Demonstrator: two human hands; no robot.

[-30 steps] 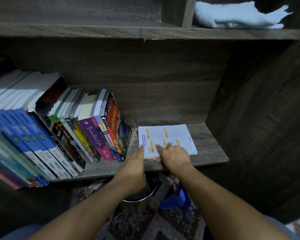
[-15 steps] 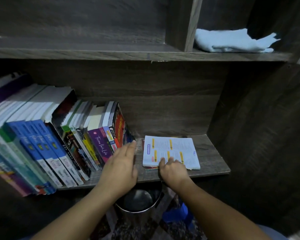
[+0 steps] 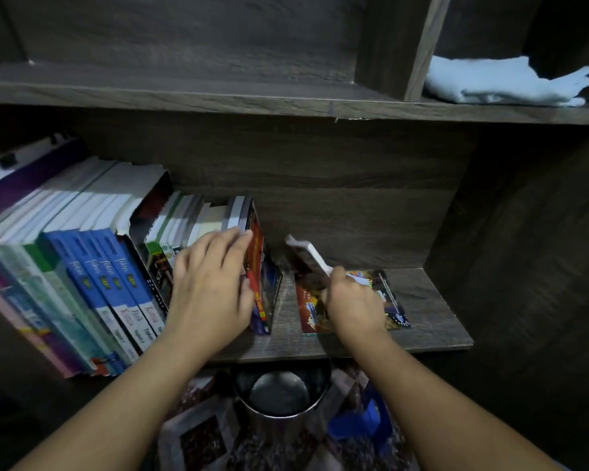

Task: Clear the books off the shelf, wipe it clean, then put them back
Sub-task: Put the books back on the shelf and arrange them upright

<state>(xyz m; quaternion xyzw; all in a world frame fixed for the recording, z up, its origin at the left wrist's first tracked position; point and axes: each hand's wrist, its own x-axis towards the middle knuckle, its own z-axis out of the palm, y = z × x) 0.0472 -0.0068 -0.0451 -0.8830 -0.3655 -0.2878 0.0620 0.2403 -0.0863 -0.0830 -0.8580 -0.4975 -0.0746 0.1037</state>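
A row of leaning books [image 3: 92,266] fills the left and middle of the dark wooden shelf [image 3: 432,338]. My left hand [image 3: 211,290] lies flat with straight fingers against the spines at the right end of the row, beside a red and blue book [image 3: 264,287]. My right hand [image 3: 352,300] grips a thin white book [image 3: 308,254] by its lower end and holds it tilted up on edge. Under that hand a colourful book [image 3: 390,300] lies flat on the shelf.
A folded pale blue cloth [image 3: 500,81] lies on the upper shelf at the right. Below the shelf edge stand a metal bucket [image 3: 281,399] and a blue object [image 3: 364,419] on a patterned rug. The cabinet's side wall [image 3: 524,266] closes the right.
My right hand has lifted the white book from flat to tilted on edge, uncovering the colourful book beneath. My left hand has moved up onto the spines of the row.
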